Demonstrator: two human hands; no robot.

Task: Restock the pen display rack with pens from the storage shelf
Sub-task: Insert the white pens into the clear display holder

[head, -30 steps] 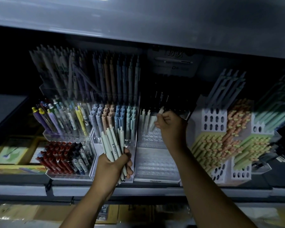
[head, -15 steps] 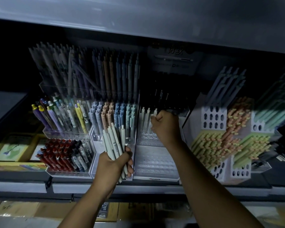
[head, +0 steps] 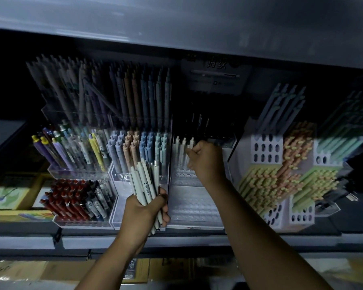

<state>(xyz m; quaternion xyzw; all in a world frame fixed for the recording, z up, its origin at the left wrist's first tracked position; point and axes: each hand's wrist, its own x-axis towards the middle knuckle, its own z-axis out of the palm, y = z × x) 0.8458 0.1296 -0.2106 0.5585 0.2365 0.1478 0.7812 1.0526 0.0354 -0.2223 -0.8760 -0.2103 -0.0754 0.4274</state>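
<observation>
A stationery shop: display racks packed with pens in many colours line a shelf

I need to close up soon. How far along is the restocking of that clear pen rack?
Early on. Done: about three white pens stand in the back row of the clear rack. In hand: the right hand is curled at that row, apparently seating another; the left hand grips a bundle of pale pens. Left: most holes are bare.

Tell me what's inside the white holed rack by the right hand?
The white rack holds a few pale pens in its back holes; nearer holes are bare. The right hand covers the rest of that row, hiding whatever stands there.
</observation>
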